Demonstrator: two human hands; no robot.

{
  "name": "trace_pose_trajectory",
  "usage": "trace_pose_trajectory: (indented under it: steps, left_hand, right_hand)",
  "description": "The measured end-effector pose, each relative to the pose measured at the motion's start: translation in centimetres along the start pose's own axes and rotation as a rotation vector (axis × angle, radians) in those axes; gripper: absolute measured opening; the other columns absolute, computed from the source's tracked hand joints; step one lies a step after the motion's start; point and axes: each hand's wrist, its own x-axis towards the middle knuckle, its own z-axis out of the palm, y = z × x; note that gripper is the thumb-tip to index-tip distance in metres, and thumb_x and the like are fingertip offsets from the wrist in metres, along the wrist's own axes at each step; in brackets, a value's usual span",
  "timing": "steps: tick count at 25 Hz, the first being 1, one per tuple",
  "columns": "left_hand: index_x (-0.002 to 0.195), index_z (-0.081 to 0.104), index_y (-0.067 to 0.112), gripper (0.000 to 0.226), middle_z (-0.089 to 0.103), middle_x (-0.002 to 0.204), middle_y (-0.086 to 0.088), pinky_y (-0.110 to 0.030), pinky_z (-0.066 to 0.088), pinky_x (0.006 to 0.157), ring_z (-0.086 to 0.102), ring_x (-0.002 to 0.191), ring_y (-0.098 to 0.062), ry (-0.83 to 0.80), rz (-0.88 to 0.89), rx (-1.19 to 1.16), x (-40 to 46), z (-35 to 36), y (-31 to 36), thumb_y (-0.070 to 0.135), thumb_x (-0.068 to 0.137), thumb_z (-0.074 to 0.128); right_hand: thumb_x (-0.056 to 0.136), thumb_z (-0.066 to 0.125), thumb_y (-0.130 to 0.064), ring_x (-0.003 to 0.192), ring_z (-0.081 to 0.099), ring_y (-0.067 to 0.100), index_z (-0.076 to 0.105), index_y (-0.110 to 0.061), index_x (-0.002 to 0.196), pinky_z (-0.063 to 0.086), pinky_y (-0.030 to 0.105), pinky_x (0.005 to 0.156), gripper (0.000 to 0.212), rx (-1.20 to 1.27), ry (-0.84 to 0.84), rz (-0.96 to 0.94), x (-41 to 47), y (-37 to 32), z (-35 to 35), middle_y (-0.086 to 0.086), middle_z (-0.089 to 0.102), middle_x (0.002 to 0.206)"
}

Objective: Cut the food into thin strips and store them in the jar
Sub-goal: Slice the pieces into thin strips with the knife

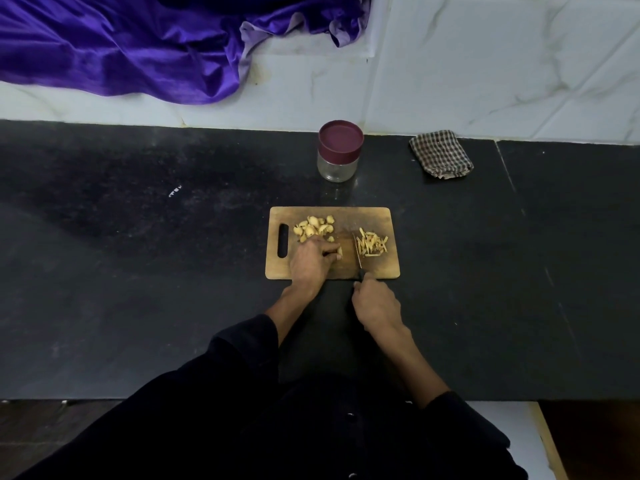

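A wooden cutting board [375, 268] lies on the black counter. A pile of pale yellow food chunks [314, 227] sits on its left half, and a heap of thin cut strips [372, 244] on its right half. My left hand [310, 263] rests on the board and pinches one food piece [338, 252] with curled fingers. My right hand [375, 303] grips the handle of a knife [357, 252], whose blade stands between the held piece and the strips. Behind the board stands a glass jar [337, 164] with its maroon lid on.
A folded checkered cloth [440, 154] lies at the back right of the counter [138, 271]. Purple fabric [131, 46] drapes over the white marble ledge at the back left. The counter's front edge runs just below my forearms.
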Motion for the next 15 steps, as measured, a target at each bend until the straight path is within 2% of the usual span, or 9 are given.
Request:
trace_pose_trajectory:
  steps: [3,6,15]
  left_hand:
    - [0.114,0.068,0.022,0.032,0.065,0.112,0.002,-0.020,0.044,0.080,0.061,0.098,-0.012,0.012,0.015,0.018,-0.22,-0.11,0.08,0.022,0.082,0.072]
    - [0.113,0.068,0.023,0.032,0.067,0.107,0.003,-0.018,0.043,0.076,0.061,0.094,-0.008,0.017,0.024,0.000,-0.24,-0.20,0.06,0.021,0.081,0.072]
    - [0.107,0.071,0.020,0.026,0.068,0.112,0.003,-0.024,0.048,0.087,0.061,0.101,-0.009,0.025,0.029,-0.039,0.13,-0.07,-0.18,0.018,0.080,0.073]
  right_hand:
    - [0.104,0.038,-0.034,0.088,0.069,0.031,0.050,-0.012,0.122,0.056,0.046,0.081,0.031,0.045,-0.048,-0.013,0.02,0.56,-0.16,0.012,0.064,0.109]
    - [0.105,0.038,-0.035,0.077,0.070,0.027,0.047,-0.012,0.122,0.058,0.048,0.078,0.030,0.075,-0.113,-0.043,-0.33,0.17,0.06,0.010,0.065,0.101]
    - [0.105,0.038,-0.034,0.086,0.070,0.030,0.047,-0.012,0.125,0.058,0.049,0.080,0.031,0.055,-0.132,-0.062,-0.39,-0.30,0.51,0.012,0.065,0.103]
